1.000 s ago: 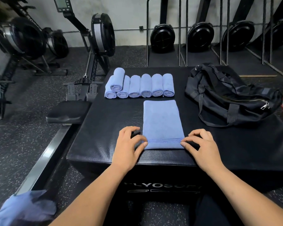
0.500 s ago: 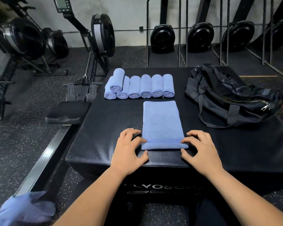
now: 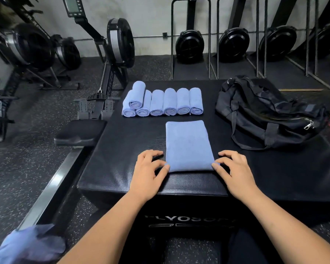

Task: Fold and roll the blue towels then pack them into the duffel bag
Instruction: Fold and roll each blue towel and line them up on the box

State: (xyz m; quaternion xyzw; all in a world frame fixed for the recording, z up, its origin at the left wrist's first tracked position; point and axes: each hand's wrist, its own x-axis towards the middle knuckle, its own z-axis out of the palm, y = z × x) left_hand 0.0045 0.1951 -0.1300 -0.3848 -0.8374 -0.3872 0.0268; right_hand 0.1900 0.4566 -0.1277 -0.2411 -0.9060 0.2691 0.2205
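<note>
Head view shows a folded blue microfibre towel (image 3: 189,143), a smooth, soft rectangle with rounded far corners, lying flat near the front edge of the black grainy padded surface (image 3: 122,153). The left hand (image 3: 148,168) pinches its near left corner between thumb and forefinger, and the right hand (image 3: 235,169) pinches its near right corner the same way. Seven tightly rolled blue towels (image 3: 163,101), spiral ends towards the camera, lie in a row farther back with one stacked on the leftmost two, and a slumped black fabric duffel bag (image 3: 265,115) with a metal zip pull sits to their right.
</note>
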